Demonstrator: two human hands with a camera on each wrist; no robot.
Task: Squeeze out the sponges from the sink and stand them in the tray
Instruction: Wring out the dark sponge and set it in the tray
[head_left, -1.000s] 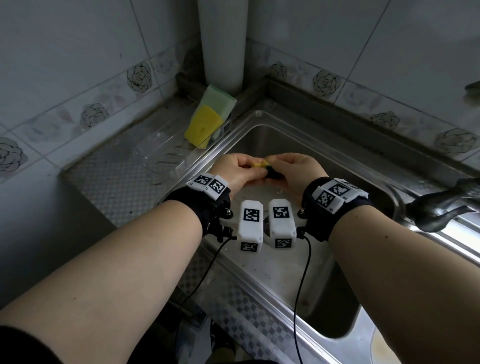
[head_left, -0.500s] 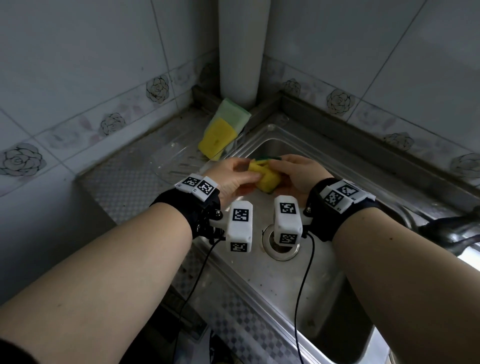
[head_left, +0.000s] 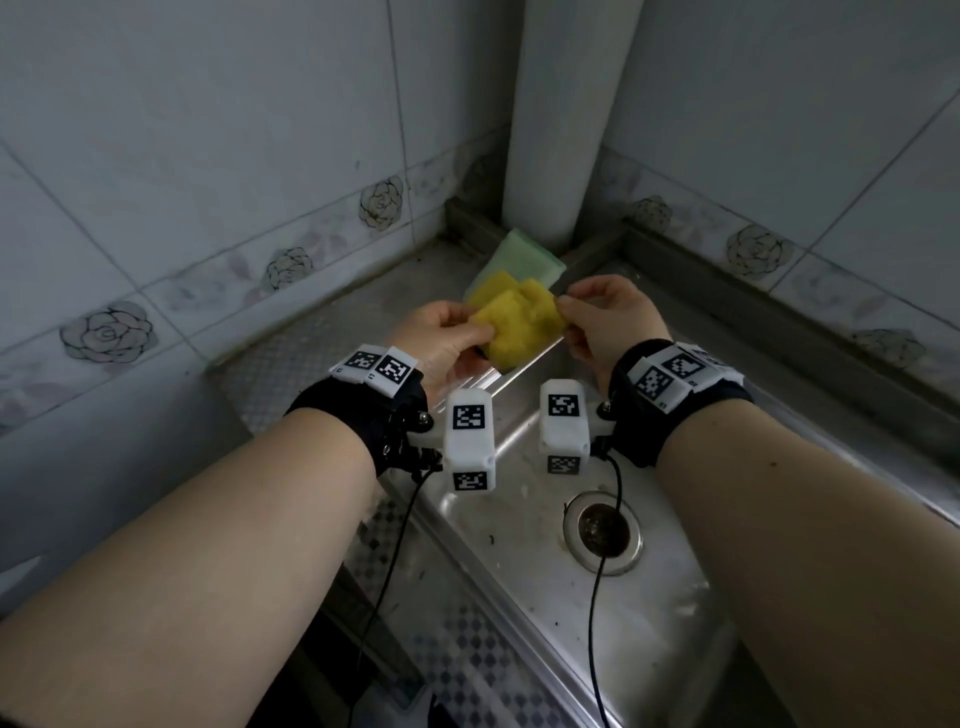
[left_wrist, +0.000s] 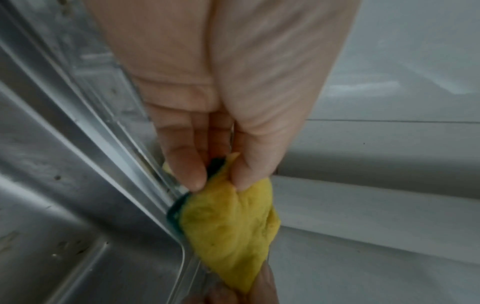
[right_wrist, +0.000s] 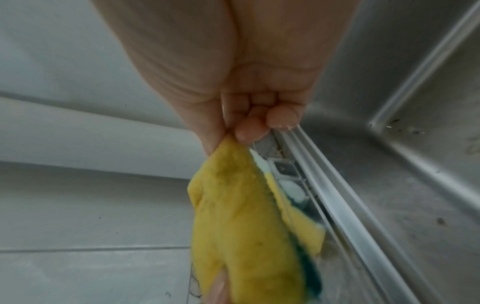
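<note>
we see the sink (head_left: 597, 597) at five o'clock, its basin holding no sponge. the tray is hidden behind our hands; two sponges (head_left: 511, 262) already lean at twelve o'clock. our left hand (head_left: 447, 343) and right hand (head_left: 608, 317) each pinch an end of the yellow sponge (head_left: 519, 325), above the sink's rim. we judge squeezing done; next, stand it beside the others.

The crumpled yellow sponge with a dark green scouring side (head_left: 522, 327), a second ago balled tight between both hands over the steel sink basin (head_left: 597, 597), now hangs unfolded, pinched by the left hand (head_left: 441, 338) and right hand (head_left: 608, 317), carried leftward above the sink rim.
</note>
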